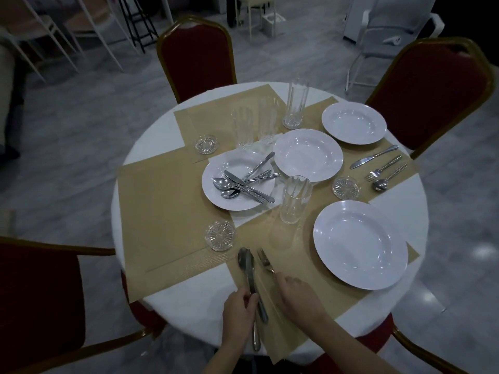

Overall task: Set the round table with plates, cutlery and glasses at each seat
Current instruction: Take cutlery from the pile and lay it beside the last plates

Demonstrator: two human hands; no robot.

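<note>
Chairs with dark red padding and gold frames stood round the table: one at the far side (198, 54), one at the far right (429, 95), one at the near left (40, 295). The round table (151, 143) wore a white cloth, and tan placemats (162, 201) lay over it, overlapping toward the middle.

Four white plates were out. The near plate (360, 244) sat bare on the mat at the right of the near seat. The far-right plate (353, 122) lay before the far right chair, with a knife (374, 157), a fork (383, 168) and a spoon (388, 178) side by side just beside it. The centre plate (307, 155) was bare, touching or slightly overlapping the cutlery plate (213, 195), which carried a loose heap of spare cutlery (244, 183).

Tall clear glasses came next: one (294, 199) between the near plate and the cutlery plate, one (295, 103) toward the far edge, and two more (253, 125) near the middle, blurred and hard to separate. Three small cut-glass coasters lay about: near left (220, 235), far left (206, 144), right (346, 187).

At the near edge, the left hand (239, 310) had its fingers curled round two handles, seemingly a spoon (244, 261) and a knife (256, 306) lying together on the mat. The right hand (295, 291) rested palm down, fingers bent over the handle of a fork (264, 261); whether it gripped or only touched I could not tell.
</note>
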